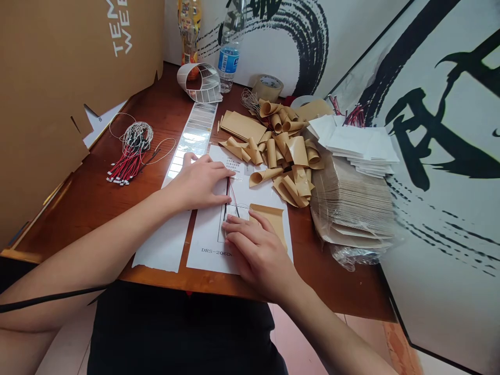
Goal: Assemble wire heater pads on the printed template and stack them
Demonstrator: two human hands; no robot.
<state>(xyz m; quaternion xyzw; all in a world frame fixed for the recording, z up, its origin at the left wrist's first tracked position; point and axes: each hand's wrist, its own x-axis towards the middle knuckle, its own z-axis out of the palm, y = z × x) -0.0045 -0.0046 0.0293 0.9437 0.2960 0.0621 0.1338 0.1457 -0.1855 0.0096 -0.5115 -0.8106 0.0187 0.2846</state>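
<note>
A printed white sheet (207,229) with black outlines and partly covered lettering lies at the table's front edge. My left hand (199,182) rests palm down on it, fingers spread, beside a thin red and black wire (233,192). That wire runs down toward my right hand (253,245), which lies on the sheet with its fingers stretched out and thumb apart. What sits under the right fingertips is mostly hidden. A brown paper piece (275,219) with a folded edge lies partly beneath the right thumb.
Curled brown paper pieces (291,151) are heaped behind the sheet. At right stand stacked cardboard pieces (355,203) in plastic, topped with white packets (355,140). A label strip (195,135) extends from a roll (211,83). Bundled wires (130,156) lie left, near a large carton (78,67).
</note>
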